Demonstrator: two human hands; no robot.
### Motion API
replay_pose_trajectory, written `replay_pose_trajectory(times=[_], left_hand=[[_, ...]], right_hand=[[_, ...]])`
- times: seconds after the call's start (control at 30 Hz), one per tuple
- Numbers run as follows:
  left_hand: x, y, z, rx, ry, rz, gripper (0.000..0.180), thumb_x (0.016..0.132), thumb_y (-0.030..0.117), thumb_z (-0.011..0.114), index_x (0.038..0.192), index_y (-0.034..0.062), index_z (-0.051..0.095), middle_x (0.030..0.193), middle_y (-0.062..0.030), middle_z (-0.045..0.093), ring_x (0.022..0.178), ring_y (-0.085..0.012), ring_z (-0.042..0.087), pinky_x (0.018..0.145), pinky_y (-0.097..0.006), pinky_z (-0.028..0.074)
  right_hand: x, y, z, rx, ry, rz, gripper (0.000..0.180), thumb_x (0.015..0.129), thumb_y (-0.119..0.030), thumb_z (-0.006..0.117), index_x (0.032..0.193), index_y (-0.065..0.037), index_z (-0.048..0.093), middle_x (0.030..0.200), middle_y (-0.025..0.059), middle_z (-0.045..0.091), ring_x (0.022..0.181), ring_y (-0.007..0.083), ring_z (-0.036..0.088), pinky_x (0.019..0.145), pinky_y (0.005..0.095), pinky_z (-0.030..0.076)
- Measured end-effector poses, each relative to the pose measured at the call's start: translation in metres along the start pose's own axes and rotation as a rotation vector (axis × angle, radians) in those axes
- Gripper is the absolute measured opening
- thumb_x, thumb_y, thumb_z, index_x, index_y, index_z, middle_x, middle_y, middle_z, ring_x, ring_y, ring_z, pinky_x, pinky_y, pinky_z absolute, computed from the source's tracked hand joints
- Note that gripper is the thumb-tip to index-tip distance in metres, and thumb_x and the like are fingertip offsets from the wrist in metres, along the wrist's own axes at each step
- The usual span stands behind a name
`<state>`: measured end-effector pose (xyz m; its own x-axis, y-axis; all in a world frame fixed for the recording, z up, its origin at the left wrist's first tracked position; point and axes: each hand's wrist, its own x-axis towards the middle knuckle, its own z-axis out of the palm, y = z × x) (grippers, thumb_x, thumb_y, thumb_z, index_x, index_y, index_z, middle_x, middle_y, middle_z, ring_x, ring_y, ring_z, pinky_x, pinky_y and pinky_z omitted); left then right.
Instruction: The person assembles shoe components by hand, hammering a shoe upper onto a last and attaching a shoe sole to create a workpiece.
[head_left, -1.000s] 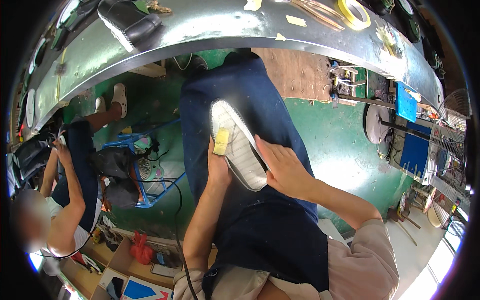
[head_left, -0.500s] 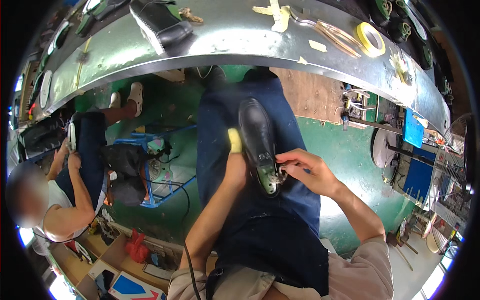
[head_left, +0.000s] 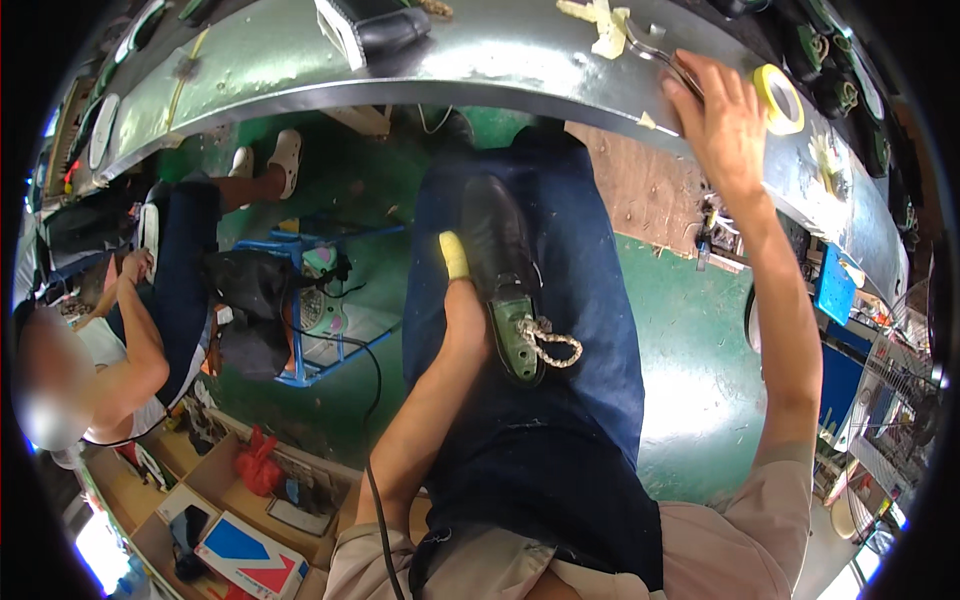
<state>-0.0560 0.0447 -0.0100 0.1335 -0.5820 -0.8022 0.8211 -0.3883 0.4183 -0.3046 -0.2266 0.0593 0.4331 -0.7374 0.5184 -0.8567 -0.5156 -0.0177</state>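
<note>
the person sits with a black shoe (head_left: 497, 262) lying on the dark blue apron across the lap, toe pointing away toward the table (head_left: 300, 70). a green last (head_left: 517, 337) shows at the shoe's heel opening, and a short beige cord (head_left: 553, 345) loops out beside it. the left hand (head_left: 462, 312) rests against the shoe's left side, steadying it; one fingertip wears a yellow cover (head_left: 453, 255) that lies just beside the upper. whether the fingers wrap under the shoe cannot be told, since the far side of the hand is hidden.

the right hand (head_left: 722, 112) is stretched well away from the shoe, up onto the curved metal table, its fingers spread flat on a pair of metal pliers (head_left: 655, 52) lying there, touching but not visibly closed round them. a roll of yellow tape (head_left: 781, 97) sits just beside that hand, and a second dark shoe (head_left: 385, 25) rests farther left on the table. at the left edge another person (head_left: 130, 330) sits at work.

the step in hand looks like fetching a tool while the lasted shoe waits on the lap. the next move would seem to call for closing the fingers round the pliers' handles and bringing them down to the shoe, with the left hand keeping it from rolling on the soft apron.
</note>
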Motion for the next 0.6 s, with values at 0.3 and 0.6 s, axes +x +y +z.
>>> replay_pose_trajectory(times=[0.3,0.6], left_hand=[[0.005,0.021,-0.011,0.126,0.034,0.144,0.077,0.115,0.068,0.032,0.151,0.0054,0.058,0.14,-0.0132,0.07,0.117,-0.0275,0.073,0.102,-0.045,0.061],[0.052,0.016,0.012,0.724,-0.283,0.728,0.06,0.107,0.008,0.063,0.164,0.012,0.043,0.157,-0.0063,0.053,0.139,-0.0168,0.054,0.12,-0.032,0.041]], right_hand=[[-0.016,-0.037,-0.052,0.693,-0.37,0.506,0.059,0.112,-0.06,0.053,0.132,-0.01,0.076,0.096,0.0079,0.067,0.096,0.0206,0.067,0.088,0.0379,0.052],[-0.127,-0.142,-0.058,1.217,-0.78,0.837,0.036,0.107,-0.025,0.074,0.133,0.0,0.067,0.115,0.008,0.077,0.079,0.0106,0.067,0.064,0.0279,0.054]])
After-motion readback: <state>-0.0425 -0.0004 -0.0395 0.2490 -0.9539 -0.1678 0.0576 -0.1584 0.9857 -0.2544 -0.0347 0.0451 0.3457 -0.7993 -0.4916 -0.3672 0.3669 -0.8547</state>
